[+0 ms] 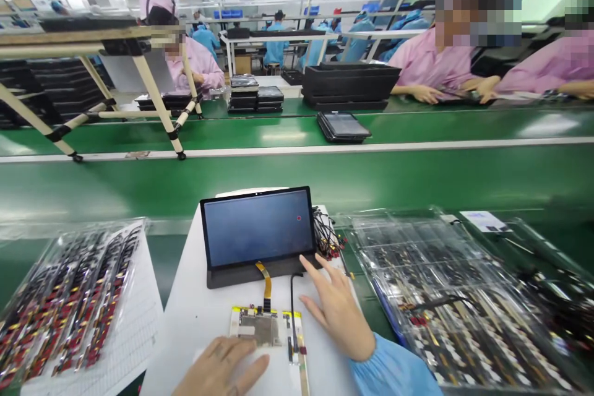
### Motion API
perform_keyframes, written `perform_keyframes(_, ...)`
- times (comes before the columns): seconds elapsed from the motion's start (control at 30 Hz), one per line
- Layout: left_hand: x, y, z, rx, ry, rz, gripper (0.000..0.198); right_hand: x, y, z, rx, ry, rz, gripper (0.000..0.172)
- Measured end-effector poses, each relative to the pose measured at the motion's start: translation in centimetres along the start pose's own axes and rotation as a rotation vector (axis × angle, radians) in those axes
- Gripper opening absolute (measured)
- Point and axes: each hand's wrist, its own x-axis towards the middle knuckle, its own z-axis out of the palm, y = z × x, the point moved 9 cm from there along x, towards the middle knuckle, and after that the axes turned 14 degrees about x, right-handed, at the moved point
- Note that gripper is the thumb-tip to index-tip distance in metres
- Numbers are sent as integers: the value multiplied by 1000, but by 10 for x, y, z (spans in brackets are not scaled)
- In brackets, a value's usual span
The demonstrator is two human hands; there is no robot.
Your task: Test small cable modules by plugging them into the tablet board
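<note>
In front of me a tablet screen (260, 229) leans upright on a dark stand, lit grey-blue with a small red mark. An orange flat ribbon cable (265, 281) runs from its lower edge to a circuit board (260, 329) lying on the white work surface (183, 297). My left hand (225, 366) rests with fingers spread at the board's near edge, holding nothing visible. My right hand (341, 306) is open, its fingertips near the screen's lower right corner. Beside it, a thin black cable (292, 309) runs down to the board's right side.
Clear trays of small cable parts lie left (78, 303) and right (445, 303). A bundle of black cables (328, 232) sits beside the screen. Beyond, on the green bench, stand stacked tablets (343, 127), black trays (348, 86) and a pipe-frame rack (153, 93). People in pink work opposite.
</note>
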Motion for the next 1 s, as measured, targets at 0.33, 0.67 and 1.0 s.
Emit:
perform_keyframes(0.33, -47, -49, -23, 231, -3, -523, 33, 27, -9, -6, -13, 103, -41, 51)
perform_keyframes(0.67, 31, 2, -1, -193, -7, -515, 21, 21, -11, 9, 92, 32, -90, 47)
perform_keyframes(1.0, 49, 7, 14, 52, -203, -597, 17, -4, -26, -20, 396, 19, 112, 27)
